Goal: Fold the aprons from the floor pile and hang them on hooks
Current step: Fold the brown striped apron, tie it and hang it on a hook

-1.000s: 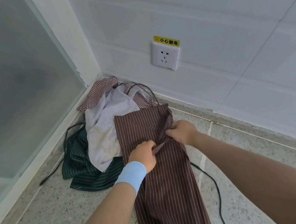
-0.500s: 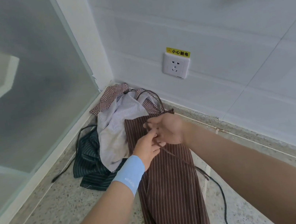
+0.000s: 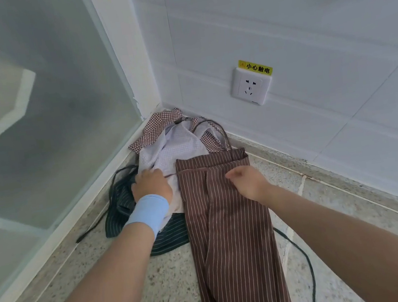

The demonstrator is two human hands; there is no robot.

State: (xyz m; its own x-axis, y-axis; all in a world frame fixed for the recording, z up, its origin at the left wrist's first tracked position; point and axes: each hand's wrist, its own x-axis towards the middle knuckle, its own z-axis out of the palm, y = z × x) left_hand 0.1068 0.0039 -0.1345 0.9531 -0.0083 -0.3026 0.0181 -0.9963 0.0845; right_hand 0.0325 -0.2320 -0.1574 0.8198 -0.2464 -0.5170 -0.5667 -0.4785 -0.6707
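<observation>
A brown pinstriped apron [image 3: 234,236] lies folded lengthwise on the speckled floor. Its thin brown strap [image 3: 190,170] runs taut across the top between my hands. My left hand [image 3: 151,183], with a light blue wristband, holds the strap's left end over the pile. My right hand [image 3: 247,178] rests on the apron's upper right part with curled fingers pinching the strap. Behind lie a white dotted apron [image 3: 172,152], a red checked apron [image 3: 160,125] and a dark green striped apron [image 3: 134,212] in the corner.
A frosted glass partition [image 3: 33,123] with a white frame stands at the left. The white tiled wall carries a power socket [image 3: 250,86] with a yellow warning label. A dark strap [image 3: 304,259] trails over the floor to the right of the brown apron.
My hands were together at the apron's top; they have moved apart, the left one out over the pile, drawing the strap straight across the apron.
</observation>
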